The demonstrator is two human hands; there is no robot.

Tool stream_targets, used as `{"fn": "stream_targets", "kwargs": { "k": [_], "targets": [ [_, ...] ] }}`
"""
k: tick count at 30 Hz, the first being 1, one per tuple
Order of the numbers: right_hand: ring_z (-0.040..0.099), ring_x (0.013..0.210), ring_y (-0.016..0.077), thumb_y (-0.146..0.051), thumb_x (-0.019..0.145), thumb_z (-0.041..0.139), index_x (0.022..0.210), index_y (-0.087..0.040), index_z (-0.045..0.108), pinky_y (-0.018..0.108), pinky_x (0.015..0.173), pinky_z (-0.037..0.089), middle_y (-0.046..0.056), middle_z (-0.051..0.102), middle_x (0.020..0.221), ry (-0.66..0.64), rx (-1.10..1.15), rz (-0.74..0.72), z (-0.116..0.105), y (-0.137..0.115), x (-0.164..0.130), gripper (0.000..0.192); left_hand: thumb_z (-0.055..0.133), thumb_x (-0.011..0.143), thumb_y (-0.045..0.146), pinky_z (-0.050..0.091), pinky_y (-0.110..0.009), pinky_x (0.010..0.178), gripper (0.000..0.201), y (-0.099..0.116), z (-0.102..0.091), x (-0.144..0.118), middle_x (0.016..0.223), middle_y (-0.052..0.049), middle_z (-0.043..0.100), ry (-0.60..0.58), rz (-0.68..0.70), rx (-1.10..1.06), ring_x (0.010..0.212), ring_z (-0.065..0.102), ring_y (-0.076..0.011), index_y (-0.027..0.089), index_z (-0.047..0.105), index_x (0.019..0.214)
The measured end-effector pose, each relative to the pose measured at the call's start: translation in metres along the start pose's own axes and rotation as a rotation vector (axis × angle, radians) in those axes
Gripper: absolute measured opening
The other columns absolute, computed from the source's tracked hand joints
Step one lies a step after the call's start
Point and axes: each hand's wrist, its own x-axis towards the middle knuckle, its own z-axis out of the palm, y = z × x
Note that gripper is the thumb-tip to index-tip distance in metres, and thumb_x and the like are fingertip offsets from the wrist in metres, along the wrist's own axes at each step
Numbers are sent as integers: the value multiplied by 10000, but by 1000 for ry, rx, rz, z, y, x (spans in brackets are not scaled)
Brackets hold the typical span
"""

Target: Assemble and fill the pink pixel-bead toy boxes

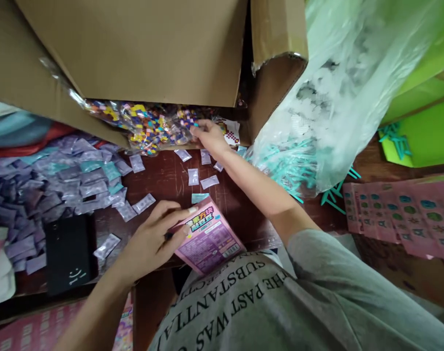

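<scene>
My left hand grips the upper left edge of a pink and purple printed box, tilted against my shirt at the table's front edge. My right hand reaches into the low opening of a large cardboard carton. Its fingers are closed at the clear bags of colourful small beads; whether they pinch a bag is hard to make out. Beside that hand a white card with a pixel pattern lies in the carton.
Many small lilac sachets are heaped at left, with several loose ones on the dark table. A black flat case lies near them. At right are a clear plastic bag of turquoise sticks, pink printed sheets and a green bin.
</scene>
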Motion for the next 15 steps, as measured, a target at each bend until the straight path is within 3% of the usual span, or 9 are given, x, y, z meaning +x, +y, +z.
{"fn": "stream_targets", "kwargs": {
  "k": [4,6,8,11,13,15],
  "targets": [
    [640,721,127,-260,1083,733,1241,-202,641,262,644,554,-45,685,858,-170,-288,37,-60,20,-56,192,695,1071,541,597,-377,1145,319,-20,11,0,1423,-77,742,70,-125,-38,1251,759,-268,275,818,1196],
    [728,882,187,-314,1084,744,1321,-171,675,342,803,629,43,773,1037,-208,-588,-51,-90,23,-70,285,683,1052,573,603,-418,1154,363,-31,20,-1,1400,-79,779,68,-257,-110,1263,769,-292,273,805,1216],
    [735,1207,287,-336,1084,747,1421,-142,694,456,1064,615,154,774,1342,-114,-918,-276,-109,23,-69,392,680,1019,605,627,-445,1124,429,-41,26,-4,1326,-83,818,58,-393,-192,1223,791,-307,266,788,1259],
    [516,1565,383,-213,1115,621,1542,-104,674,552,1261,481,216,611,1675,-32,-1326,-545,-117,20,-51,444,713,954,670,665,-477,1061,527,-53,28,-12,1268,-103,843,103,-558,-263,1149,820,-331,245,779,1258],
    [495,1575,377,-150,1149,458,1563,-84,664,566,1254,462,206,586,1714,-98,-1474,-584,-117,21,-39,467,733,945,669,696,-468,985,542,-59,27,-22,1244,-112,852,152,-638,-278,1085,834,-329,231,774,1262],
    [563,1487,354,-135,1172,331,1545,-87,677,558,1224,460,192,643,1662,-148,-1542,-605,-116,24,-33,511,719,973,653,717,-446,903,529,-65,24,-36,1213,-105,860,193,-671,-214,1023,843,-315,216,768,1266]
  ]
}}
